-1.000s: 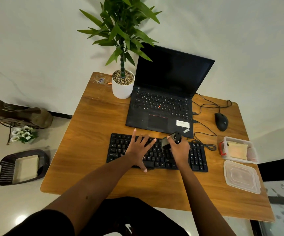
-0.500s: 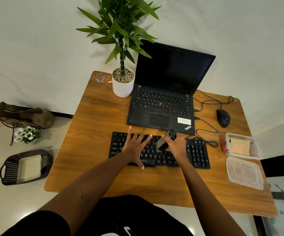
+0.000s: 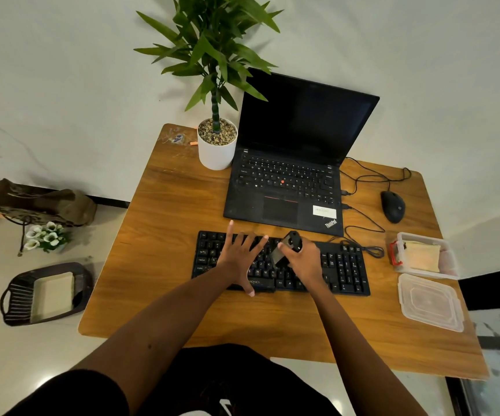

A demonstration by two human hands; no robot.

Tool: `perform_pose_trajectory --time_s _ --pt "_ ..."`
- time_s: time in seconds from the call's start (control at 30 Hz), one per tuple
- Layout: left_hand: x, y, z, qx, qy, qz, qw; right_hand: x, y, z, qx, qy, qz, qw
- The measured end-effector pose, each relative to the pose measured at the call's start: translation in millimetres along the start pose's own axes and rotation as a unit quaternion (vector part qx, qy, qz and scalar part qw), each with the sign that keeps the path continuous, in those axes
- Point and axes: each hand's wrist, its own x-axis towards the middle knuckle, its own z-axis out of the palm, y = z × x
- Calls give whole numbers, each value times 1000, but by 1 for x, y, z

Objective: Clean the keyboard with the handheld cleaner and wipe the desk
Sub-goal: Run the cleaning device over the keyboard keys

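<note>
Head view: the right hand (image 3: 306, 259) curls its fingers and thumb round a small black-and-grey handheld cleaner (image 3: 287, 247). It holds it tilted over the middle of the black full-size keyboard (image 3: 345, 271), grey lower end down at the keys and black top up and away. Whether the tip touches the keys cannot be told.

The left hand (image 3: 239, 256) lies flat on the keyboard's left half, just beside the cleaner, with its fingers spread wide and straight. Its thumb reaches to the keyboard's near edge, next to white lettering of which only "RONICS" shows. "Alt" and "Caps Lock" can be read on keys nearby.

The keyboard lies on a brown wood-grain desk (image 3: 164, 235). Just behind the keyboard stands an open black laptop (image 3: 284, 187) with a dark screen. "ThinkPad" is printed at the corner of its palm rest, beside a white label whose print is too small to read.

Behind the keyboard to the left is a white round pot (image 3: 216, 151) of pebbles with a green leafy plant. Behind it to the right is a black corded mouse (image 3: 393, 207).

Right of the keyboard sits a clear plastic box (image 3: 450, 259) with a red clip, holding a pale yellow cloth (image 3: 423, 255). Its clear lid (image 3: 430, 301) lies nearer the person.
</note>
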Motion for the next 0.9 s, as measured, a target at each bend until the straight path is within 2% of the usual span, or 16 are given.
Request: perform_pose_trajectory --time_s 0.17,0.3,0.37,0.47,0.6,0.67,0.77,0.9 --pt "0 1 -1 7 -5 -5 1000 7 -11 -2 16 80 -7 997" --pt "1 1 -2 15 -6 -8 1000 10 -13 6 5 -9 28 1000" --pt "0 2 -2 19 -5 -8 1000 16 -19 3 29 -5 41 999" --pt "-1 1 -1 21 -3 -11 1000 16 -25 2 -4 33 -4 999" --pt "-2 1 -3 26 -6 -11 1000 17 -23 5 -83 -48 15 995" --pt "-2 1 -4 27 -7 -9 1000 21 -28 2 -97 -51 6 994" --pt "-1 2 -4 19 -7 -10 1000 18 -29 4 -97 -20 -52 994" --pt "-1 1 -3 21 -9 -11 1000 19 -23 6 -147 -90 -44 984"
